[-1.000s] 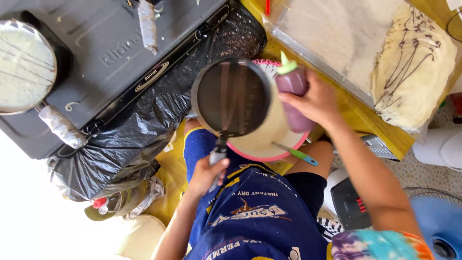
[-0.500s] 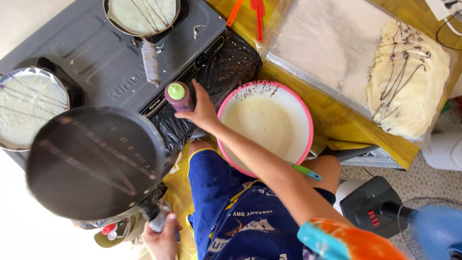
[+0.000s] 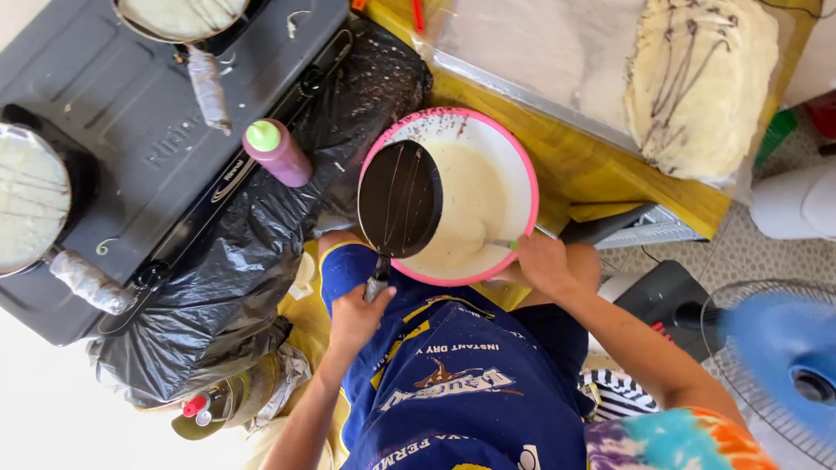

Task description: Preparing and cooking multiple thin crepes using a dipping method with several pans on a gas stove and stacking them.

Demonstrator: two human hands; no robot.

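The left hand (image 3: 355, 315) grips the handle of a dark crepe pan (image 3: 401, 198) tilted over the pink-rimmed batter bowl (image 3: 522, 174); at four o'clock, the right hand (image 3: 544, 264) pinches a green-handled ladle (image 3: 498, 244).

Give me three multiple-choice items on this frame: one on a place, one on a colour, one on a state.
1. Where is the dark pan held by the left hand?
A. on the stove
B. over the pink-rimmed bowl
C. on the floor

2. What colour is the cap of the squeeze bottle?
A. green
B. red
C. white

3. What is the state of the bowl?
A. empty
B. upside down
C. holding pale batter

Answers:
1. B, the pan hangs tilted above the bowl's left half, its handle in the left hand.
2. A, a light green cap tops the purple bottle, which stands by the stove.
3. C, pale batter fills the bowl, while the right hand holds a green-handled utensil at its rim.
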